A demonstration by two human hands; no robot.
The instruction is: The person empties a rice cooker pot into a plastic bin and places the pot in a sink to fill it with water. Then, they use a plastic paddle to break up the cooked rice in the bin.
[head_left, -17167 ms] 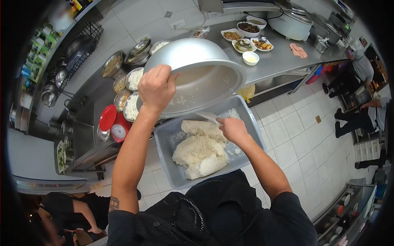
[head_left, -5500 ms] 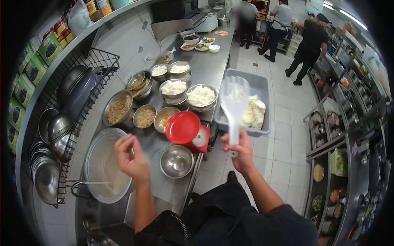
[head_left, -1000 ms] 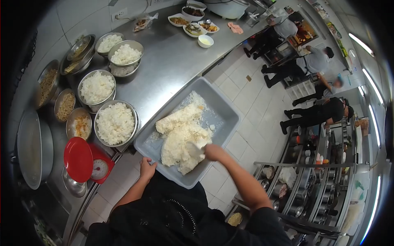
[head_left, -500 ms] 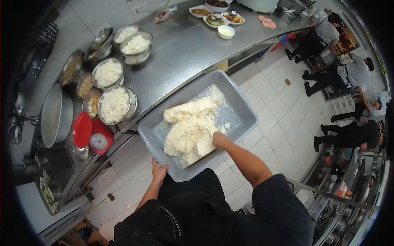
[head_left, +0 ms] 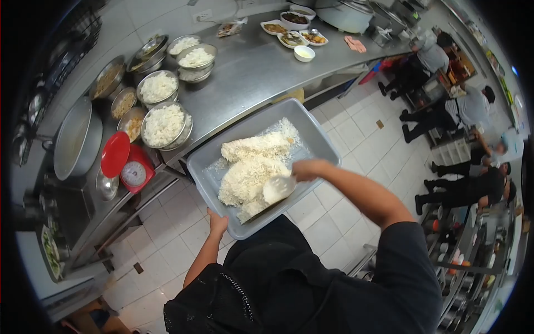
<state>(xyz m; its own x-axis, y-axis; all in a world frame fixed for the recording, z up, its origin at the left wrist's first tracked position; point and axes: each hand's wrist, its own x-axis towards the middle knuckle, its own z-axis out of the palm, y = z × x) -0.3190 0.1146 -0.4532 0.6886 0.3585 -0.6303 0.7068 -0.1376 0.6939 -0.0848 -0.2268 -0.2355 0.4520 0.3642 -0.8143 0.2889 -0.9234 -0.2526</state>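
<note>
A grey plastic tub [head_left: 320, 131] lies in front of me, its far side near the counter edge. Two mounds of white rice [head_left: 250, 178] fill its middle, with loose grains around them. My right hand [head_left: 307, 170] is closed on the handle of a white rice paddle [head_left: 280, 188], whose blade touches the near mound's right side. At the tub's near left corner, my left hand [head_left: 218, 224] grips the rim, its fingers partly hidden.
The steel counter [head_left: 239, 72] bears bowls of rice [head_left: 166, 124], a red scale [head_left: 135, 170] and small dishes [head_left: 304, 53]. A large metal pan [head_left: 78, 139] stands at left. Several people [head_left: 473, 111] stand at right near shelves [head_left: 467, 261].
My right hand has moved up and slightly right, and the paddle's blade now shows more fully beside the rice. The whole view has shifted a little.
</note>
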